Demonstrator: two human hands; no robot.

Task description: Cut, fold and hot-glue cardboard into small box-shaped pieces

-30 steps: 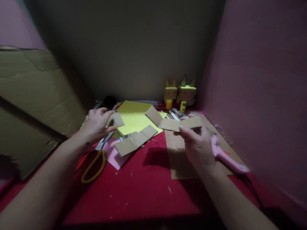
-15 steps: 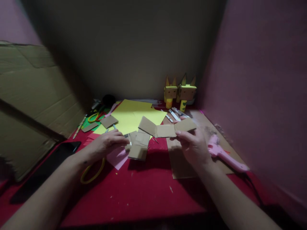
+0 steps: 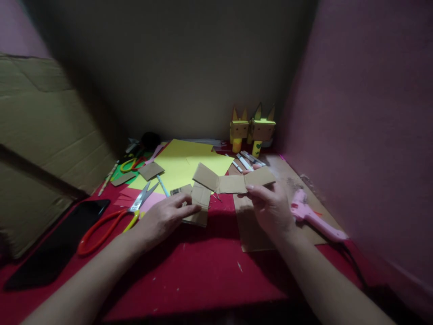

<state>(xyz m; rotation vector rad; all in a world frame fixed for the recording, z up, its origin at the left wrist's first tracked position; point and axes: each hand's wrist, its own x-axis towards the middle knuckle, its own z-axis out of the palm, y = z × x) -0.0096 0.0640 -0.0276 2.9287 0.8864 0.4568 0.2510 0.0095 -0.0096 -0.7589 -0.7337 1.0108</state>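
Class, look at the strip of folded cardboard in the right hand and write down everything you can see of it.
The cardboard strip is plain brown, with two creases dividing it into three panels. The middle one looks roughly level across; the outer two angle upward from it. The right hand holds it near the right crease, thumb in front, fingers behind. Its left end overlaps another cardboard piece in view; whether they touch cannot be told.

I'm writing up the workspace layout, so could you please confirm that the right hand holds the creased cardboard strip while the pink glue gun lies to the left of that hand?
Not quite: the pink glue gun lies to the right of that hand, as the head view shows. The right hand does hold the creased cardboard strip.
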